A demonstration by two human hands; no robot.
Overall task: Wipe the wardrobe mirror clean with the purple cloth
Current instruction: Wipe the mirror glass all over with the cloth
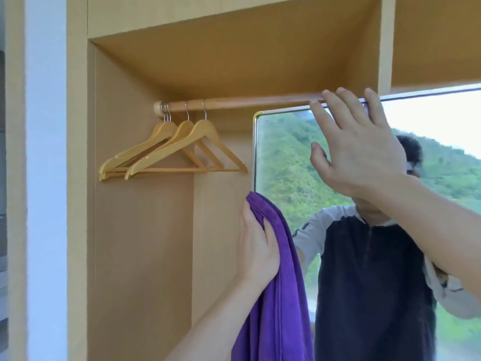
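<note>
Head camera looks up into an open wooden wardrobe, with the mirror (286, 157) filling the right half of the frame from the middle down, its metal-edged top left corner just under the wooden hanging rail (242, 103). In the glass show a green hillside and the person's own dark-and-grey top.

At lower centre of the frame the left hand (256, 246) is closed around the purple cloth (276, 295), thumb on the near side and fingers wrapped over a bunched fold near its top. The cloth's top sits right at the mirror's left edge and the rest hangs straight down out of the bottom of the frame. Holding it bunched like this probably gives a thick pad to press on the glass, and its place at the edge suggests a stroke is about to start there; whether it already touches the glass I cannot tell. The forearm rises from the bottom of the frame, wrist fairly straight.

In the upper right the right hand (361, 149) is spread flat and grasps nothing, palm toward the mirror, fingertips reaching to the rail. It looks placed to steady the mirror panel while the other hand wipes, though contact is unclear. Its forearm comes in from the right edge, angled upward.

Wooden hangers (179, 149) hang at the rail's left end, well apart from both hands.
</note>
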